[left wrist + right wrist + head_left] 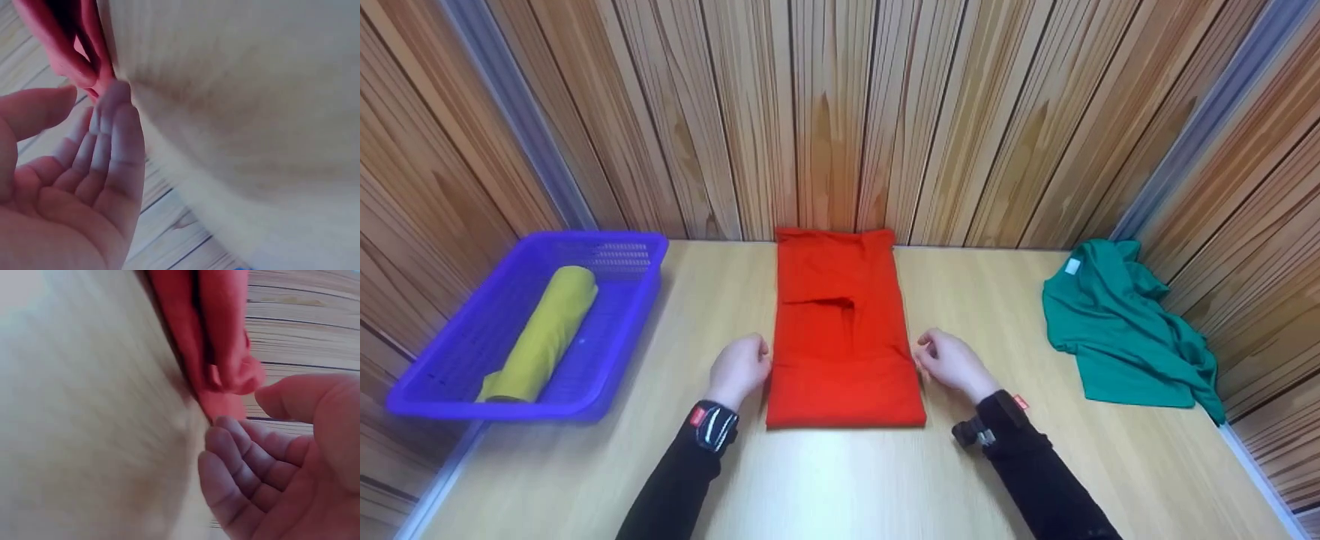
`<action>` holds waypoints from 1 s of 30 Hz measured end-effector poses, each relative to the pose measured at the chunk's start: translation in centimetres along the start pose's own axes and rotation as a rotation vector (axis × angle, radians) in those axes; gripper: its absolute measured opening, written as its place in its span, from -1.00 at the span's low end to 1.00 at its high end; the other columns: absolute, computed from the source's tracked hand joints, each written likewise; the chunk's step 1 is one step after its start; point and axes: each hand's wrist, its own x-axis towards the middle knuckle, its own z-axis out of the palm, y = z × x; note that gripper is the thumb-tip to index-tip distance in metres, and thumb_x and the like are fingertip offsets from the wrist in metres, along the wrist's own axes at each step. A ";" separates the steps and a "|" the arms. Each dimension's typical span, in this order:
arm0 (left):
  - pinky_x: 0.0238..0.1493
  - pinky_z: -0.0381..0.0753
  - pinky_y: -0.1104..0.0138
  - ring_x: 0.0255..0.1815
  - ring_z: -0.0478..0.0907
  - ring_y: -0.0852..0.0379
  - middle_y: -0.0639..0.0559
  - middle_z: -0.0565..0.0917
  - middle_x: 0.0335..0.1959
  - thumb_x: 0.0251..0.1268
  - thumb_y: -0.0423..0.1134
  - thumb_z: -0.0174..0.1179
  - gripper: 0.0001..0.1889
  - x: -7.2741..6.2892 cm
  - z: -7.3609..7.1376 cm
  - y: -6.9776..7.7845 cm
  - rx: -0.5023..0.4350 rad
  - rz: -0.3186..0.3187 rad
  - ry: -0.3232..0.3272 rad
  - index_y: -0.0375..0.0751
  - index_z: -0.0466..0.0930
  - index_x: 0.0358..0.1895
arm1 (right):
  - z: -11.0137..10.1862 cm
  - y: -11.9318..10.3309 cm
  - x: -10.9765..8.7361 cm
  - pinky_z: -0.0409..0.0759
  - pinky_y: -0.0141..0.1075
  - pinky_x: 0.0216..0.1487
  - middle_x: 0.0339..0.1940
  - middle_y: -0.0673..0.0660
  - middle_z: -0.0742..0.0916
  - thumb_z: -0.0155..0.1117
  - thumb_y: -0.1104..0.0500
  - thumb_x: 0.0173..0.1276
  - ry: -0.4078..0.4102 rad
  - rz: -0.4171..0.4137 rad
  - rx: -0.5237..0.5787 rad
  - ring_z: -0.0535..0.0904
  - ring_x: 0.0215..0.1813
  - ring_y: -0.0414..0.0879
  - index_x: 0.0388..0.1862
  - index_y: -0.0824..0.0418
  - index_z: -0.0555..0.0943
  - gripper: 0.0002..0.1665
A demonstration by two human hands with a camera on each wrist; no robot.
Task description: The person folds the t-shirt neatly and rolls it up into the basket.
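Note:
A red garment (840, 382), folded into a long rectangle, lies on the wooden table. Its lower end is doubled over, and a crease line crosses its upper half. My left hand (741, 367) is at its left edge; in the left wrist view, loosely bent fingers (121, 135) reach the side of the red cloth (84, 50), thumb apart. On the opposite edge, my right hand (952, 361) mirrors this. The right wrist view has its fingers (225, 478) beside the layered red edge (222, 332), the thumb held away and nothing between.
At the left stands a purple plastic basket (641, 330) with a rolled yellow cloth (544, 330) inside. A crumpled green garment (1132, 330) with a white tag lies at the right. Wood-panelled walls (840, 112) enclose the table (840, 487) at the back and sides.

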 end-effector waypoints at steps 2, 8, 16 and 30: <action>-0.28 0.57 0.09 -0.39 0.56 -0.05 -0.07 0.62 -0.45 0.22 -0.37 0.25 -0.95 -0.5 -0.2 0.3 0.019 0.043 0.022 -0.25 0.58 -0.35 | -0.3 -0.4 -0.4 0.58 -0.07 -0.11 -0.38 0.11 0.67 0.29 0.29 0.33 0.032 -0.043 -0.021 0.59 -0.28 0.01 -0.11 0.38 0.58 -0.79; -0.12 0.63 0.07 -0.24 0.67 -0.11 -0.14 0.72 -0.30 0.17 -0.41 0.34 -0.85 -2.9 -0.5 1.4 0.064 0.296 0.068 -0.31 0.67 -0.19 | -0.8 -2.0 -2.0 0.61 -0.06 -0.07 -0.27 0.12 0.70 0.33 0.31 0.29 0.028 -0.223 -0.108 0.61 -0.20 0.03 -0.16 0.31 0.65 -0.85; -0.10 0.67 0.10 -0.16 0.71 -0.08 -0.17 0.75 -0.23 0.08 -0.42 0.43 -0.79 -5.7 -0.1 1.4 0.164 0.594 0.064 -0.32 0.71 -0.19 | -0.3 -3.1 -4.7 0.60 -0.09 0.03 -0.16 0.12 0.73 0.43 0.27 0.22 -0.070 -0.498 -0.268 0.63 -0.06 0.02 -0.08 0.25 0.68 -0.73; -0.07 0.65 0.10 -0.03 0.68 -0.07 -0.16 0.74 -0.07 0.07 -0.29 0.47 -0.67 -6.4 0.1 0.6 0.353 0.628 -0.091 -0.30 0.73 -0.07 | 1.6 -3.0 -5.5 0.61 -0.14 0.02 -0.14 0.14 0.76 0.55 0.19 0.09 -0.110 -0.574 -0.413 0.67 -0.06 0.03 -0.11 0.27 0.73 -0.63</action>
